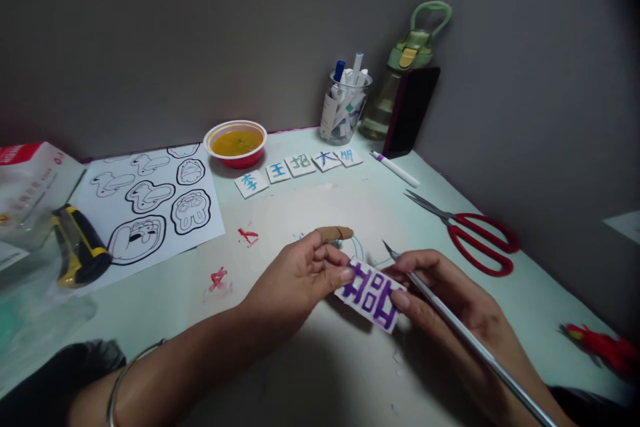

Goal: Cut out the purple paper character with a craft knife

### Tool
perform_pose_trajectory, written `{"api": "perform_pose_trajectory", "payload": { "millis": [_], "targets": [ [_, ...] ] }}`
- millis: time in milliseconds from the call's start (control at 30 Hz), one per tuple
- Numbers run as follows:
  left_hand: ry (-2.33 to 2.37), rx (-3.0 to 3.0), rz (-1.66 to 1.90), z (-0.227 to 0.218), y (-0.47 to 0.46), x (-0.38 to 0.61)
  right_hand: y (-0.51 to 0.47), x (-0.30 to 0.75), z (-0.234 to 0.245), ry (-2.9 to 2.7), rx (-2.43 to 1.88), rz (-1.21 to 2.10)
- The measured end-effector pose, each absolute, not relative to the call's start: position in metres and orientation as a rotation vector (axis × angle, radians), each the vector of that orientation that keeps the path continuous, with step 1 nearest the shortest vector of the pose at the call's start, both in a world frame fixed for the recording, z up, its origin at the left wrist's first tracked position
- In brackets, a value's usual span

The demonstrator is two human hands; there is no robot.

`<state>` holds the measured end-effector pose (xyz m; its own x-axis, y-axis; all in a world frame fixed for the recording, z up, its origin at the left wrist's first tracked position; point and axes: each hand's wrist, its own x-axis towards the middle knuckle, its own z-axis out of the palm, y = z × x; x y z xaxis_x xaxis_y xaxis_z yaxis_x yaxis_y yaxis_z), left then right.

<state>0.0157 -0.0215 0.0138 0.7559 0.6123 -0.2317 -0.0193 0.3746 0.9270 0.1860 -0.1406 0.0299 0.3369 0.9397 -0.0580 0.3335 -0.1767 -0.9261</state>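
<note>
From the head camera, both hands meet over a small white card [371,293] bearing a chunky purple character, which lies tilted on the pale table [165,300] close in front of the person. The left hand [305,273] pinches the card's left edge between thumb and fingers; its forefinger wears a tan plaster, and a thin bangle [123,377] circles the wrist. The right hand [440,293] is closed around a slim silver tool [450,323], whose pointed tip pokes up just beyond the card's far right corner, while a fingertip of that hand rests on the card's right edge.

Beyond the card sits a row of small white tiles [300,165] with blue characters, and beyond those, to the left, a red bowl [236,142] of orange-yellow liquid. Far beyond the card and a little right stand a clear jar of markers [345,107], a green-lidded bottle [400,80] and a dark phone [413,110] leaning upright. A white pen [395,168] lies right of the tiles. Red scissors [475,233] lie right of the card, blades partly apart. Left of the card are two red smudges [247,235] on the table, then a sheet of black outline drawings [150,203], and further left a yellow-and-black object [77,250] half under clear plastic
</note>
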Motion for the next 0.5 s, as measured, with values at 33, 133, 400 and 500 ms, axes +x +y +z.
{"api": "perform_pose_trajectory", "payload": {
  "millis": [33, 133, 400, 500],
  "targets": [
    [0.609, 1.120, 0.424, 0.014, -0.021, 0.016, -0.140, 0.186, 0.030, -1.145, -1.689, 0.847],
    [0.584, 1.096, 0.384, 0.012, -0.020, 0.015, -0.139, 0.187, 0.027, -1.114, -1.650, 0.888],
    [0.506, 0.954, 0.264, 0.007, -0.018, 0.011, -0.141, 0.192, 0.019, -0.988, -1.552, 1.017],
    [0.503, 0.893, 0.274, 0.007, -0.018, 0.012, -0.137, 0.192, 0.025, -0.997, -1.573, 0.933]
  ]
}}
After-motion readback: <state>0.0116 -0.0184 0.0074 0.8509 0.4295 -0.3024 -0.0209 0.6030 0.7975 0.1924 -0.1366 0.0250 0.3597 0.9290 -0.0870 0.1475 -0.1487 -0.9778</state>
